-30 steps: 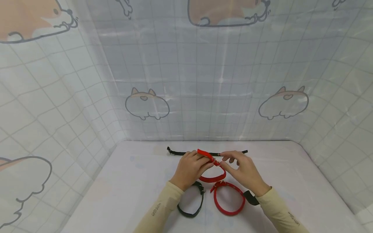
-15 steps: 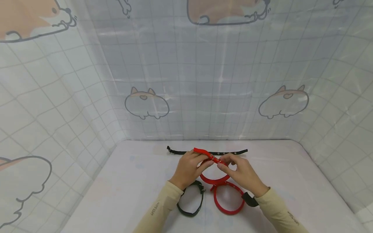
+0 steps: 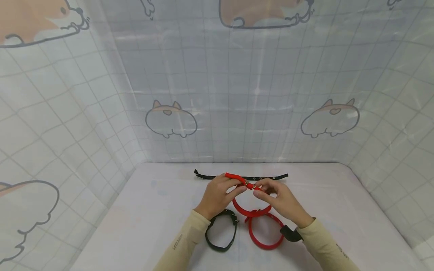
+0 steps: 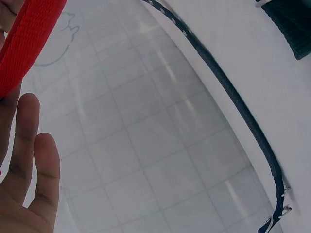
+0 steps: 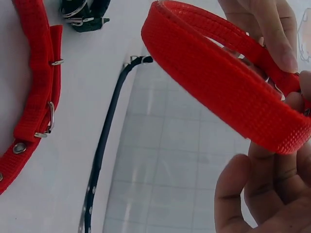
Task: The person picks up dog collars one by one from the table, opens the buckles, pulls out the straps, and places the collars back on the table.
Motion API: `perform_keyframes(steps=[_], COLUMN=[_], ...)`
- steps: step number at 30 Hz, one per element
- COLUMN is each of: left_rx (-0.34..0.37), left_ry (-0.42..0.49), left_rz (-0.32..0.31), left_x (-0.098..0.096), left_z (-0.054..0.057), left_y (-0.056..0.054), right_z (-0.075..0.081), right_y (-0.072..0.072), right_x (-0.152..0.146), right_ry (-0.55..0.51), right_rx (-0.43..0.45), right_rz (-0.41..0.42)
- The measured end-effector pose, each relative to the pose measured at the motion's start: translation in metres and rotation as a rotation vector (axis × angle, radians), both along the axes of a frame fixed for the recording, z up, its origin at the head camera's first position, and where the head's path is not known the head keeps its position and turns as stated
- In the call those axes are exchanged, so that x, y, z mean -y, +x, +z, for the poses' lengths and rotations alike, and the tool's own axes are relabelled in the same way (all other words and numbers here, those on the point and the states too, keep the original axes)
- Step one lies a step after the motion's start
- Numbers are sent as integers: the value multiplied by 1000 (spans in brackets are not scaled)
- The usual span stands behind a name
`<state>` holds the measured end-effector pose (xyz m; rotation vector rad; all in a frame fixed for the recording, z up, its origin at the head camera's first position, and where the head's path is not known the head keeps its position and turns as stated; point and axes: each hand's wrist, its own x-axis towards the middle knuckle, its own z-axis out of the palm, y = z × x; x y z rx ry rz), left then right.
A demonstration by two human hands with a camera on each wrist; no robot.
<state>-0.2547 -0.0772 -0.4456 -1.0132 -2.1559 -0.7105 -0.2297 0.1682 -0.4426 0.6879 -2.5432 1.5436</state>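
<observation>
Both hands hold a red collar [image 3: 240, 209] with metal eyelets and a buckle, raised over the table. The left hand [image 3: 217, 195] pinches its strap between thumb and fingers, with the strap's loose end sticking up past the knuckles. Close beside it, the right hand [image 3: 283, 199] pinches the strap just right of the buckle. Below the hands the collar hangs as a round loop; its woven band [image 5: 209, 87] fills much of the right wrist view. In the left wrist view, the band [image 4: 31, 43] crosses the left hand's fingers [image 4: 46, 160].
A second red collar [image 3: 266, 247], buckled into a ring, lies on the table [image 3: 142, 226] below the held one. To its left is a buckled dark collar [image 3: 219, 249]. A dark collar [image 3: 279, 177] lies stretched out along the back, near the patterned curtain [image 3: 237, 131].
The right fingers have closed onto the strap beside the buckle. The held loop now looks wider, reaching lower and further right, overlapping the red collar on the table.
</observation>
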Motion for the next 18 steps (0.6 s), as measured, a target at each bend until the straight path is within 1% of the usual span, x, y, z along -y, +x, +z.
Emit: perform_keyframes(steps=[5,7,11,18], left_rx=[-21,-19,-29,-36], left_ry=[-26,-32,-31,-8], left_rz=[-9,-14,-16,-18], left_x=[-1,-2,-2,1], left_z=[-1,-2,-3,-5], left_y=[4,5,6,7], right_z=[-2,-2,-3,-8], right_y=[1,2,4,2], right_x=[3,4,4,0], right_ry=[4,-1,-2,-4], right_rx=[-5,-7,-9,-35], right_rz=[7,2,-1,60])
